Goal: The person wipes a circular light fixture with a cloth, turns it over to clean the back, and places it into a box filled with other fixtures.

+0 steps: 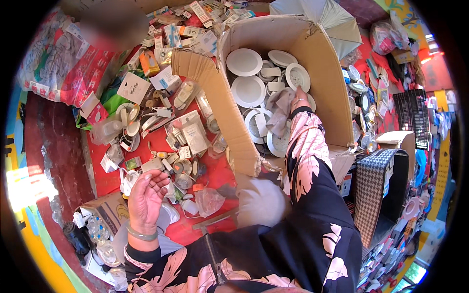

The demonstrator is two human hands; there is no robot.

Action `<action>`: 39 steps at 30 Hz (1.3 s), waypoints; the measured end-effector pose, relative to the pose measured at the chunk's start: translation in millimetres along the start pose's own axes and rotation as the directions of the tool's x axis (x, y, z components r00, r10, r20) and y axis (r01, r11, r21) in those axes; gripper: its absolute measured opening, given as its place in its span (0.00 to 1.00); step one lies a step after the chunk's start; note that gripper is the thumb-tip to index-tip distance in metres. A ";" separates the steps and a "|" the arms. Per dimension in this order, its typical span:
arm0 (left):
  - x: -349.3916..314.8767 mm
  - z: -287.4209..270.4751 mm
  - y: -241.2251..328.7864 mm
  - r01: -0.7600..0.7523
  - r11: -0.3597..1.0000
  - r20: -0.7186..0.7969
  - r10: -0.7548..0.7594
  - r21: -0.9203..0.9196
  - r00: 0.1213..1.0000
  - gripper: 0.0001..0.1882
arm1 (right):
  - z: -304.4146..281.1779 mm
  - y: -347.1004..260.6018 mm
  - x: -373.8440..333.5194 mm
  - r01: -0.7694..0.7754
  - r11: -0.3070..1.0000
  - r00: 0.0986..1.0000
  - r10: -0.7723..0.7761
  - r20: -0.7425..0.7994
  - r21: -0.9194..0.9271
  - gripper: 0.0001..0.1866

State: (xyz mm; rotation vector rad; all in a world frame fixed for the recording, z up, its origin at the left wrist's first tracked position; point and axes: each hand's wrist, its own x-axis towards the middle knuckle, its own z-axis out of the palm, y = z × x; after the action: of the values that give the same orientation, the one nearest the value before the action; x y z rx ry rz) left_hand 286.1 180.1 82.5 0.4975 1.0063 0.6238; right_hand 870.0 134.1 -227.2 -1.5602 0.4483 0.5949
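My right hand (pixel 299 99) reaches deep into a large cardboard box (pixel 239 127). A crumpled grey cloth (pixel 279 108) hangs from that hand, whose fingers are partly hidden. Just beyond the fingertips leans a round white ceiling light (pixel 297 76). Around it lie several more lights of the same kind, such as a flat white disc (pixel 248 91) and one with a small white driver box (pixel 261 124). My left hand (pixel 148 195) is raised, palm turned inward, with loosely curled fingers and nothing in them. A bracelet circles the left wrist.
On the red surface left of the box are loose lamps, packages and a clear plastic bag (pixel 209 201). Small cartons (pixel 193 31) pile up at the back. A houndstooth-patterned box (pixel 371 190) stands at the right, and a bulging printed sack (pixel 53 63) at the far left.
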 end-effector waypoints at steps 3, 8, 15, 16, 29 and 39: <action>-1.6 -1.8 -2.4 -0.010 1.000 0.000 0.010 -0.008 1.000 0.12 | 9.9 -1.9 -1.8 -0.004 0.999 1.000 0.005 -0.011 0.052 0.27; -1.0 -0.5 -4.0 -0.014 1.000 -0.010 0.014 0.007 1.000 0.12 | 23.5 2.4 -35.6 0.090 0.990 0.984 -0.071 -0.163 0.110 0.27; -2.4 -0.7 -5.1 -0.001 1.000 -0.014 0.001 0.026 1.000 0.13 | 9.4 0.1 -17.6 -0.125 0.977 0.983 0.145 0.111 -0.173 0.31; -1.7 -2.1 -5.7 0.002 1.000 -0.007 -0.001 0.029 1.000 0.13 | 2.5 -2.0 -9.3 -0.129 0.958 0.981 0.161 0.109 -0.255 0.31; -10.5 -20.4 -2.3 -0.098 0.995 0.064 0.100 -0.029 0.993 0.14 | 14.6 -82.2 -101.2 0.175 0.565 0.924 0.189 0.333 -0.806 0.27; -7.3 -24.6 -31.5 -0.119 0.950 0.248 0.046 0.287 0.968 0.20 | 24.7 -145.2 -419.2 0.512 0.839 0.259 0.055 0.964 -0.186 0.19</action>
State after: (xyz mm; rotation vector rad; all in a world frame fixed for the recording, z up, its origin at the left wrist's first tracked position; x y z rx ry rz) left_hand 269.3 154.7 55.6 0.8675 0.8564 0.4728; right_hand 627.0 141.3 144.7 -1.3425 -0.9757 1.3462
